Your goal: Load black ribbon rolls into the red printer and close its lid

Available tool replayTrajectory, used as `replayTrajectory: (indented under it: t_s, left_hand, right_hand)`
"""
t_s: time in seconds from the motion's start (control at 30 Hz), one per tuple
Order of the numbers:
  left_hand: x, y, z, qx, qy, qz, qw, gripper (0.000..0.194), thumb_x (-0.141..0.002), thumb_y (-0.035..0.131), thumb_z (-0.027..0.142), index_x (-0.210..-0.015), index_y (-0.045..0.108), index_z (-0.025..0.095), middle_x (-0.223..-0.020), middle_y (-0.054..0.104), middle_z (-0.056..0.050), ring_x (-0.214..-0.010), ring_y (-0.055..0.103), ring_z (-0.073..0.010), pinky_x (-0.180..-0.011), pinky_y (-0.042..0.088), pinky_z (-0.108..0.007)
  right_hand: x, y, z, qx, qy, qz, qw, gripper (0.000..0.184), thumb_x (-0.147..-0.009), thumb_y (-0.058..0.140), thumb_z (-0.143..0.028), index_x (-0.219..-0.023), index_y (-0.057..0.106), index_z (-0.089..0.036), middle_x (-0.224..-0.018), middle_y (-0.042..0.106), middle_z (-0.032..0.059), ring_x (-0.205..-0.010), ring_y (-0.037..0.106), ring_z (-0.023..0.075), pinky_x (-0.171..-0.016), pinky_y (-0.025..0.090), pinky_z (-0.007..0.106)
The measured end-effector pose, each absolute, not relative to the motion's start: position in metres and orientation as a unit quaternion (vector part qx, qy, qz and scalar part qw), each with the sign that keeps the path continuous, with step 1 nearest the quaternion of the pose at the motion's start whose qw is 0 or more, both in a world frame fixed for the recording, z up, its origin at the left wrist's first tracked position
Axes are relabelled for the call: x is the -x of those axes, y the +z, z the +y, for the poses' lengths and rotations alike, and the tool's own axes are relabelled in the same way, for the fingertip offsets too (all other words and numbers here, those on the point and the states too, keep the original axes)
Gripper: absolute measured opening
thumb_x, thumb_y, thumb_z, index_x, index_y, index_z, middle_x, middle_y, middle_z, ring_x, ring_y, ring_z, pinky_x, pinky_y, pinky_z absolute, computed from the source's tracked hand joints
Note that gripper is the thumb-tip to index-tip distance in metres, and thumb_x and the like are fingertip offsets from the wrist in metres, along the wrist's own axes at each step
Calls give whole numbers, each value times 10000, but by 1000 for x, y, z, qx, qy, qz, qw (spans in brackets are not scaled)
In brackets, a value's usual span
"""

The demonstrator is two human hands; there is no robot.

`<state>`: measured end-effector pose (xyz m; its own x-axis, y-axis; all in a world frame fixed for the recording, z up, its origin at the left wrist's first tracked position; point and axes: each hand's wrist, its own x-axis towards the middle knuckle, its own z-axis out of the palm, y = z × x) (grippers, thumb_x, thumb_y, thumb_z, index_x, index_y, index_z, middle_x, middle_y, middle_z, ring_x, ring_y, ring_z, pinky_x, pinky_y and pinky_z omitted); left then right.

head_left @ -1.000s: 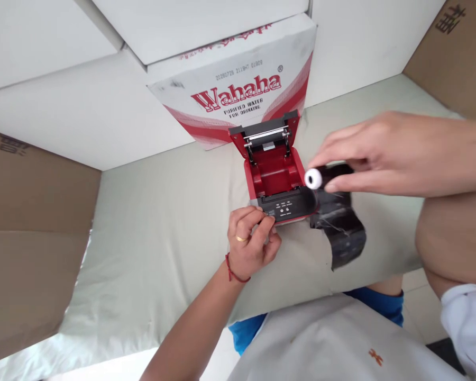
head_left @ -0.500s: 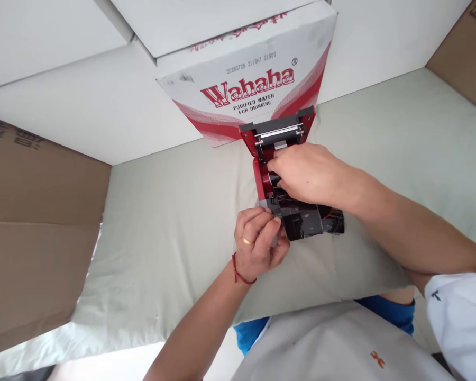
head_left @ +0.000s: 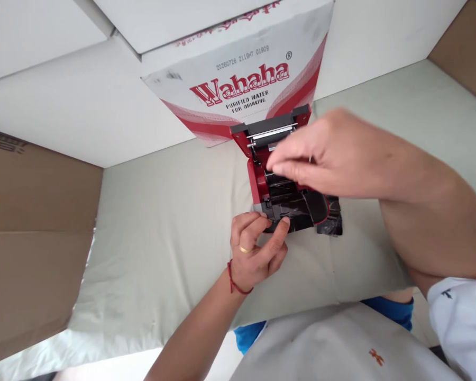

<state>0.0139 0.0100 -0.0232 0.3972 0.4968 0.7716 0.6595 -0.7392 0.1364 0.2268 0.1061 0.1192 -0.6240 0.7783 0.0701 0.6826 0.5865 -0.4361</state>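
Observation:
A small red and black device with a roller in its raised lid, which looks like a label printer (head_left: 255, 182), lies open on the cloth. Glossy black film (head_left: 291, 209) stretches over its front edge. Another crumpled black piece (head_left: 333, 217) sticks out at its right. My left hand (head_left: 257, 246), with a ring and a red string bracelet, presses thumb and fingertips onto the film at the front left corner. Above the open interior hovers my right hand (head_left: 325, 156), thumb and fingertips pinched together. Whether anything is in that pinch I cannot make out. The hand hides the lid's right part.
Behind the device, a white and red Wahaha water carton (head_left: 241, 79) leans against white panels (head_left: 63, 116). Brown cardboard boxes stand at the left (head_left: 35, 238) and at the far right (head_left: 466, 58). A pale green cloth (head_left: 162, 227) covers the surface.
My right hand has lifted out of the device's interior toward me, uncovering more black film. My left thumb and fingers have spread a little over the film at the front edge.

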Motion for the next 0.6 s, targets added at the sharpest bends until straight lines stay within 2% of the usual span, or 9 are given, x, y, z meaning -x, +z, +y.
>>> replayTrajectory:
  t_s: [0.07, 0.1, 0.17, 0.23, 0.33, 0.5, 0.6]
  left_hand:
    - [-15, -24, 9, 825, -433, -350, 96, 513, -841, 651, 45, -1310, 654, 254, -1054, 565, -68, -1038, 618, -237, -860, 593, -388]
    - [-15, -24, 9, 823, -439, -348, 95, 524, -833, 657, 38, -1307, 648, 259, -1062, 573, -70, -1044, 618, -238, -860, 591, -390]
    - [-16, -25, 8, 820, -447, -345, 93, 517, -821, 670, 24, -1279, 649, 263, -1077, 585, -73, -1059, 619, -240, -866, 588, -396]
    - [-16, -25, 7, 822, -442, -347, 93, 481, -824, 678, 25, -1240, 661, 264, -1083, 586, -72, -1073, 621, -242, -876, 587, -398]
    - [-15, -24, 5, 827, -427, -355, 93, 423, -841, 676, 43, -1205, 685, 259, -1086, 580, -75, -1102, 619, -250, -891, 581, -403]
    - [-15, -23, 3, 826, -429, -354, 90, 367, -845, 676, 41, -1160, 711, 226, -1104, 577, -88, -1122, 607, -257, -931, 571, -421]
    - [-15, -22, 3, 830, -422, -353, 87, 341, -857, 671, 49, -1152, 714, 214, -1109, 569, -92, -1127, 600, -259, -932, 573, -426]
  right_hand:
    - [-233, 126, 106, 462, 130, -847, 227, 330, -1059, 487, -279, -1146, 800, -223, -989, 787, 31, -866, 687, 191, -831, 500, 329]
    - [-235, 127, 108, 478, 93, -835, 257, 346, -1054, 487, -259, -1214, 789, -204, -1104, 788, 48, -970, 699, 204, -911, 504, 336]
    - [-235, 124, 113, 484, 47, -833, 262, 401, -1041, 488, -227, -1345, 743, -169, -1366, 726, 78, -1227, 650, 249, -1091, 451, 366]
    - [-233, 119, 117, 474, 51, -852, 216, 425, -1046, 485, -248, -1400, 717, -200, -1479, 671, 62, -1368, 565, 279, -1167, 406, 393]
    - [-232, 114, 118, 440, 79, -879, 166, 398, -1061, 450, -274, -1321, 750, -282, -1388, 717, 42, -1367, 543, 272, -1106, 454, 378]
    - [-236, 117, 109, 414, 73, -892, 166, 392, -1050, 424, -226, -1246, 763, -245, -1416, 673, 79, -1286, 571, 268, -1060, 460, 373]
    - [-239, 117, 104, 406, 74, -900, 143, 371, -1059, 419, -247, -1181, 769, -237, -1294, 700, 99, -1144, 604, 274, -933, 476, 389]
